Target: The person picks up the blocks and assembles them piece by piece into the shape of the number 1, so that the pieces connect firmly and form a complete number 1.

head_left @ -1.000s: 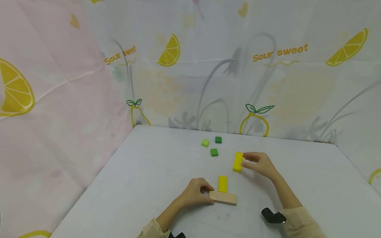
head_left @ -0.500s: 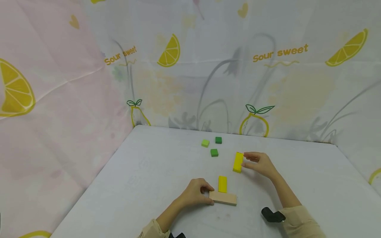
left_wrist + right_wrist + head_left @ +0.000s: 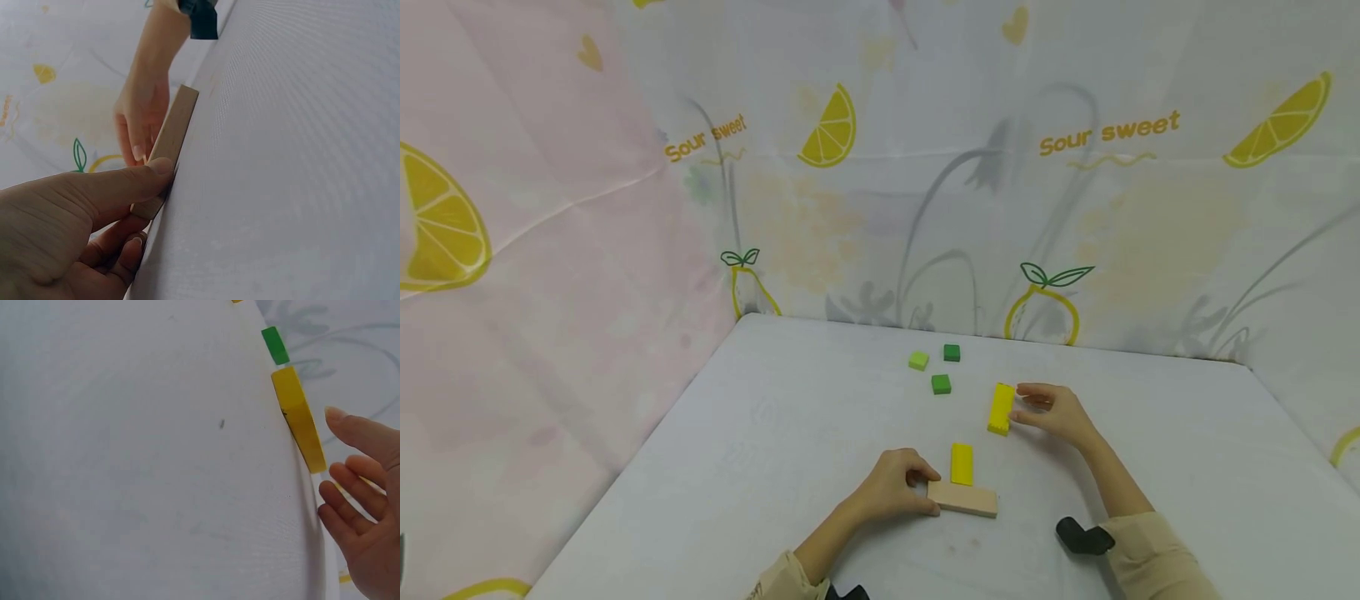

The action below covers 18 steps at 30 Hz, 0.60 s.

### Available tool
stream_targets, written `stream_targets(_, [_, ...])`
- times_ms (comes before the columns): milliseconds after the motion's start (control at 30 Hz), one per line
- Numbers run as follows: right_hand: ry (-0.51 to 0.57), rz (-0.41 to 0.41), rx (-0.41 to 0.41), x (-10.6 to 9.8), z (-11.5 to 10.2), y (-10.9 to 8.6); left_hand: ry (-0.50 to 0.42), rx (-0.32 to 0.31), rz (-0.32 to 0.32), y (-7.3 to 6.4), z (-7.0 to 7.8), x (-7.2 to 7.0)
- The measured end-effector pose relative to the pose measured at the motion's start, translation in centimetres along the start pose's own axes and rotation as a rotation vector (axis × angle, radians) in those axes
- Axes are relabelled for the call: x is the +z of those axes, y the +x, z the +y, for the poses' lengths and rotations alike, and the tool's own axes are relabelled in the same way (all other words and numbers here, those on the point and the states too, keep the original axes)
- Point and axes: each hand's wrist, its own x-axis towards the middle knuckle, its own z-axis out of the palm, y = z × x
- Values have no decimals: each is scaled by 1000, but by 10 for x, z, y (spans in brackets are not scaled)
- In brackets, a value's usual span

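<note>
Thumb and fingers of my left hand point(image 3: 891, 486) pinch the left end of a plain wooden block point(image 3: 962, 498), which lies flat on the white table. In the left wrist view the thumb presses on the near part of the wooden block point(image 3: 170, 140). A flat yellow block point(image 3: 962, 463) lies just behind it. Farther back and to the right is a second yellow block point(image 3: 1001, 408). My right hand point(image 3: 1055, 412) hovers beside that block's right side, fingers apart and relaxed. The right wrist view shows a gap between the thumb and the yellow block point(image 3: 300, 419).
Three small green cubes sit toward the back: a light green cube point(image 3: 918, 360), a dark green cube point(image 3: 952, 352) and a mid-green cube point(image 3: 941, 384). A lemon-print cloth point(image 3: 880, 208) hangs behind the table point(image 3: 760, 433). Black wrist mounts show at both sleeves.
The right hand has drawn very slightly away from the yellow block. The left hand and the blocks stay where they were.
</note>
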Motion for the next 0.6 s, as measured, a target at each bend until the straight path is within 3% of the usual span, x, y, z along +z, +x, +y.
stream_targets(367, [-66, -48, -6, 0, 1, 5, 6, 8, 1, 2, -1, 0])
stream_targets(600, [-66, -51, 51, 2, 2, 5, 0, 5, 2, 1, -1, 1])
